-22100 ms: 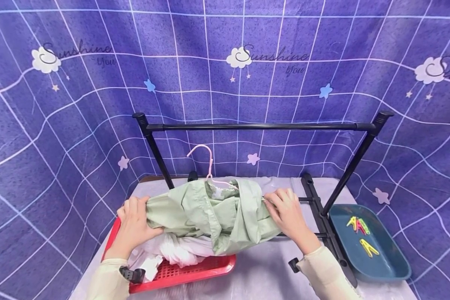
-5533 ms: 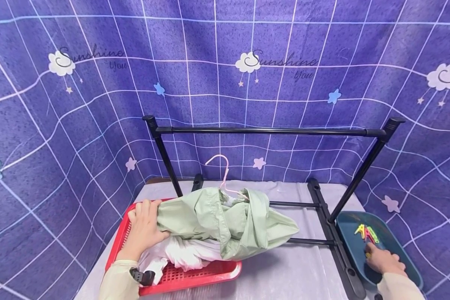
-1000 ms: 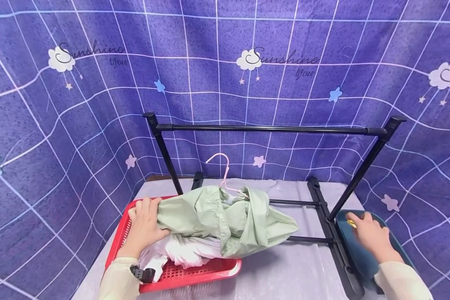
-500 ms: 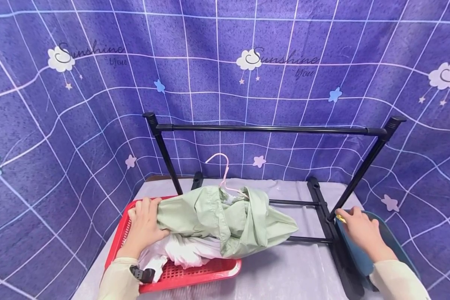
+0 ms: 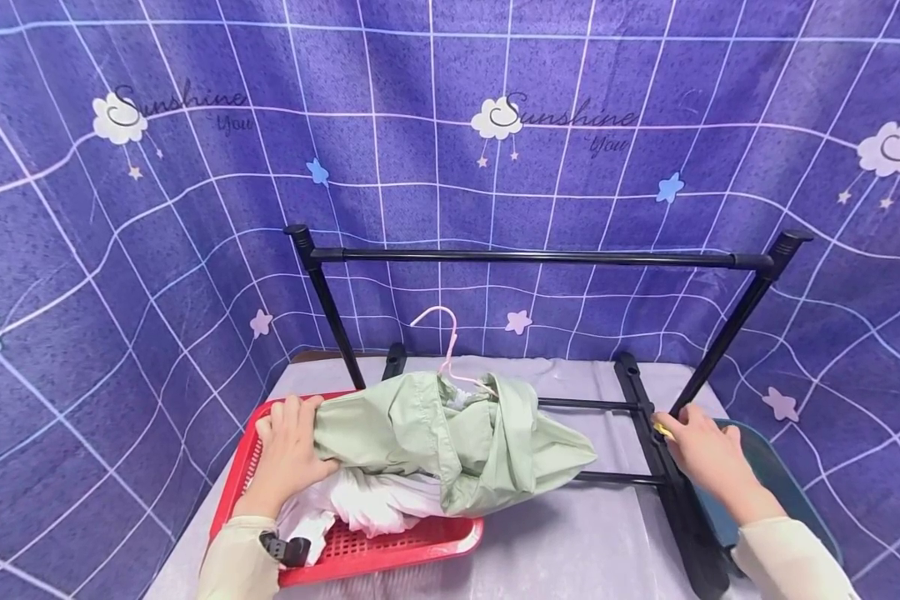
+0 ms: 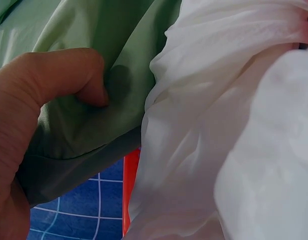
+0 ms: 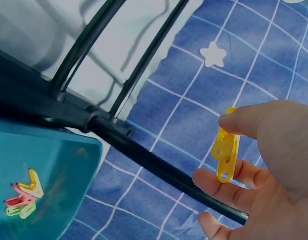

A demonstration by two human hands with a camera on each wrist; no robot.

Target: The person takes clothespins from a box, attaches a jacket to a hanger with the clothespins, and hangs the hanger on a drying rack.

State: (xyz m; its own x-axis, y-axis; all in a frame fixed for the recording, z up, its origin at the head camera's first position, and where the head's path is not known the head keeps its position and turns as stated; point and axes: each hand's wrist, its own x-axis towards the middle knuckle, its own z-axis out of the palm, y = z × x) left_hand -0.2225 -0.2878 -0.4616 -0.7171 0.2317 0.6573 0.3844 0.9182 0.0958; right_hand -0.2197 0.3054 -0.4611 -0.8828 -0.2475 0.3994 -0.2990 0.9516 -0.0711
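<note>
My left hand (image 5: 288,454) grips the left end of a light green garment (image 5: 408,429), its thumb bent over the cloth in the left wrist view. A pink hanger (image 5: 452,337) is inside the garment, its hook sticking up from the neck. The garment lies partly across a red basket (image 5: 390,565) with white clothes (image 5: 386,504) in it. On the right, my right hand (image 5: 712,458) pinches a yellow clothespin (image 7: 226,150) between thumb and fingers, beside the rack's right upright. In the head view the hand hides most of the clothespin.
A black clothes rack (image 5: 540,257) stands behind the garment, its lower bars (image 5: 622,480) running right of it. To the right, a teal basin (image 5: 776,475) holds several clothespins (image 7: 29,189), seen in the right wrist view. A patterned purple curtain (image 5: 585,183) closes off the back.
My right hand has lifted the yellow clothespin out of the basin and moved left, toward the rack's right foot. Earlier it held the garment's right end. The left hand keeps its grip.
</note>
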